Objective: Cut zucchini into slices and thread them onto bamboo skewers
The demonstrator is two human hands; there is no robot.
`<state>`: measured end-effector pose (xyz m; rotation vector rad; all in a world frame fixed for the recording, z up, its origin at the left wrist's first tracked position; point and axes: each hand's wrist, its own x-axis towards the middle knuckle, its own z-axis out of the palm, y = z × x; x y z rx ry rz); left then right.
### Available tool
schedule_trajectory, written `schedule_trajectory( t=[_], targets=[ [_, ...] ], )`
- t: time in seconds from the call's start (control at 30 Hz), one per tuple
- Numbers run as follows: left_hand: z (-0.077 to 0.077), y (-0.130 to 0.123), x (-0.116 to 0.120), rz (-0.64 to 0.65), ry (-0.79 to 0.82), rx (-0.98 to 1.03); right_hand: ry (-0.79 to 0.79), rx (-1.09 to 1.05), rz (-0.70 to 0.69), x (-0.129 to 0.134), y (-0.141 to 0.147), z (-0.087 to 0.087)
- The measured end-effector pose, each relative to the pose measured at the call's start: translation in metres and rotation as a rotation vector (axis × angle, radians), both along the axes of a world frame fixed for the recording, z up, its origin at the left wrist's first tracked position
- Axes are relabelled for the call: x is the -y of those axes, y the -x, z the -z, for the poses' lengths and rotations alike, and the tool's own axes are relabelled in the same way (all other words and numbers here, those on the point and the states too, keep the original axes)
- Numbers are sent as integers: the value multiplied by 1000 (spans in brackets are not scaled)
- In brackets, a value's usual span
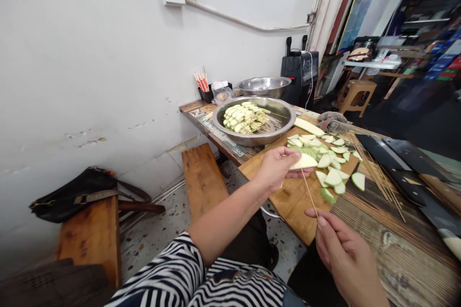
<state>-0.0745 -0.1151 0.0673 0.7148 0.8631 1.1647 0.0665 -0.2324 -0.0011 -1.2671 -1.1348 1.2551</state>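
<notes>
Your left hand: gripping a pale, elongated vegetable slice above the board. Your right hand: pinching a thin wooden skewer, its far end meeting the slice's near edge. Beneath: brown wooden cutting board, bearing loose green-rimmed pieces. Beyond: round silver metal basin, containing skewered pieces.

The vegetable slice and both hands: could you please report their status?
Left hand holding vegetable slice. Right hand gripping thin skewer, which meets the slice's edge. No obstruction seen between the hands.
</notes>
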Motion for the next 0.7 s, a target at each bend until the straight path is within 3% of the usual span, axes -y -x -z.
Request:
schedule_trajectory(
  t=[0.17,0.33,0.5,0.7],
  targets=[
    [2,-1,-3,9,29,37,109,-291,-63,-3,8,-6],
    [3,-6,-4,-38,103,154,165,-390,-44,-13,19,-9],
    [1,-8,-4,-110,151,194,36,-123,114,-18,17,-3],
    [-3,-7,0,-140,162,217,-172,264,133,-19,14,-1]
  ],
)
